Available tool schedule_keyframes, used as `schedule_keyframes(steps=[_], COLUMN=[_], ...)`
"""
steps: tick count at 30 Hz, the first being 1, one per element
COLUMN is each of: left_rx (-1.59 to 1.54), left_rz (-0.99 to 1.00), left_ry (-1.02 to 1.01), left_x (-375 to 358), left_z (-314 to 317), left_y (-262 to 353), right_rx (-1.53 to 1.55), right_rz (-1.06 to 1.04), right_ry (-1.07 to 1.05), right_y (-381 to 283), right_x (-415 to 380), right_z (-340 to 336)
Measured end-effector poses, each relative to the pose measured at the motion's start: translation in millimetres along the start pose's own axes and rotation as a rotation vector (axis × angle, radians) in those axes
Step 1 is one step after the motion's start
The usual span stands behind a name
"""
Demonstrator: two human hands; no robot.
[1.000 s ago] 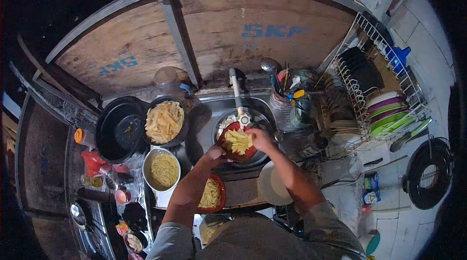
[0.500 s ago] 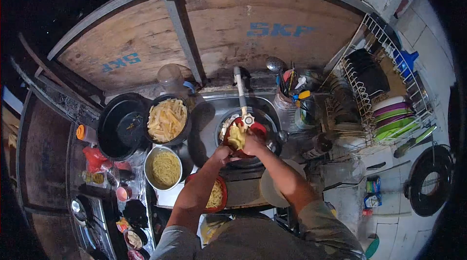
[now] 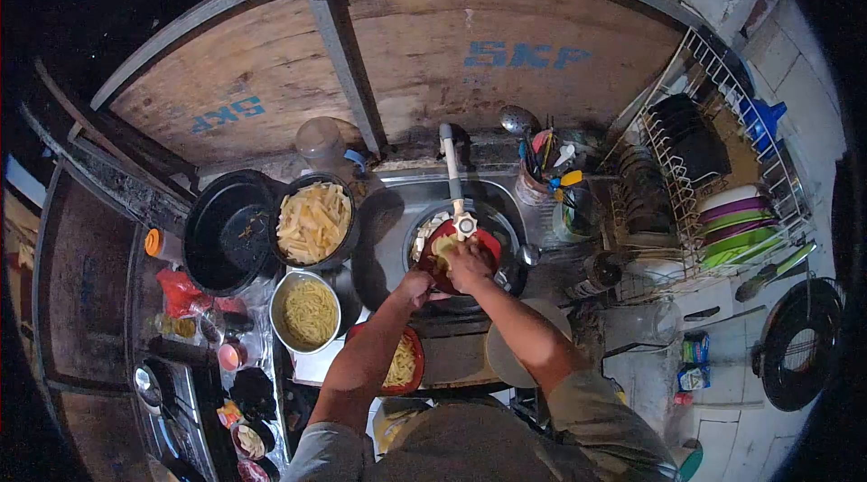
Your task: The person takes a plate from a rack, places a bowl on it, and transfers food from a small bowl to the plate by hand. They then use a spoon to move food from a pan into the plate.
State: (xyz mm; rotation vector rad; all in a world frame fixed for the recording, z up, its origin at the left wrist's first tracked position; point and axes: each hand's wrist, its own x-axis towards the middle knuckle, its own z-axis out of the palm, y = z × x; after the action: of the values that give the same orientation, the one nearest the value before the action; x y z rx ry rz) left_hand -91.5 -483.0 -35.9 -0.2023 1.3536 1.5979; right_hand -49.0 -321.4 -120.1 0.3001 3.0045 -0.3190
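Note:
In the sink (image 3: 377, 252), under the tap (image 3: 455, 177), a red bowl (image 3: 488, 245) is held over a larger metal bowl (image 3: 416, 231) with pale pieces in it. My left hand (image 3: 416, 288) grips the near left rim of the red bowl. Inside the red bowl, my right hand (image 3: 470, 267) is closed on pale yellow pieces (image 3: 443, 245), partly hidden by its fingers.
Left of the sink are a black tub (image 3: 226, 229), a black bowl of cut strips (image 3: 313, 222) and a metal pot of thin strips (image 3: 309, 312). A red container (image 3: 402, 363) sits below my left forearm. A dish rack (image 3: 722, 211) stands right.
My right hand has moved slightly right and down over the red bowl, and its fingers now cover more of the yellow pieces. The red bowl shows more of its inside.

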Motion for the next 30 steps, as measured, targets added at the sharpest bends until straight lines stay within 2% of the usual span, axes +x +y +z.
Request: schedule_keyframes(steps=[3, 5, 8, 10, 12, 15, 17, 18, 21, 24, 27, 30], left_rx=[-0.084, -0.115, -0.148, -0.175, -0.201, -0.159, -0.159, -0.158, -0.156, -0.138, -0.125, -0.122], left_rz=[0.02, 0.004, 0.005, 0.016, 0.021, 0.013, 0.012, 0.013, 0.014, 0.018, 0.016, 0.031], left_ry=[-0.031, -0.061, -0.129, -0.162, -0.185, -0.084, -0.111, -0.127, -0.044, -0.12, -0.139, -0.097], left_x=[45.0, 64.9, 77.4, 77.3, 73.3, 69.3, 71.5, 67.4, 49.1, 64.6, 60.9, 58.5], left_z=[-23.3, -35.9, -48.6, -52.4, -53.2, -50.7, -55.2, -52.2, -39.7, -45.5, -46.0, -43.8], left_y=[-32.7, -46.9, -56.1, -57.7, -55.1, -50.7, -52.1, -47.2, -40.1, -47.7, -47.7, -44.8], right_rx=[0.041, 0.027, 0.071, 0.112, 0.173, 0.242, 0.242, 0.261, 0.283, 0.235, 0.111, 0.151], right_rz=[-0.059, 0.032, -0.009, -0.135, -0.168, -0.115, -0.113, 0.071, 0.187, -0.214, -0.232, 0.065], right_ry=[-0.094, -0.107, -0.195, -0.12, -0.018, 0.115, 0.127, -0.011, -0.057, 0.026, -0.181, -0.107], right_y=[3.8, 4.0, -4.2, 2.6, 9.8, 22.9, 29.9, 28.4, 24.6, 21.2, 17.7, 14.2], right_x=[-4.3, -2.8, -7.5, -12.3, -12.0, -9.9, -15.9, -15.3, -15.4, -18.4, -13.6, -6.5], right_z=[-11.1, -3.6, -36.7, -24.4, -12.0, -10.3, -20.8, -32.9, -42.8, -25.3, -18.1, -23.0])
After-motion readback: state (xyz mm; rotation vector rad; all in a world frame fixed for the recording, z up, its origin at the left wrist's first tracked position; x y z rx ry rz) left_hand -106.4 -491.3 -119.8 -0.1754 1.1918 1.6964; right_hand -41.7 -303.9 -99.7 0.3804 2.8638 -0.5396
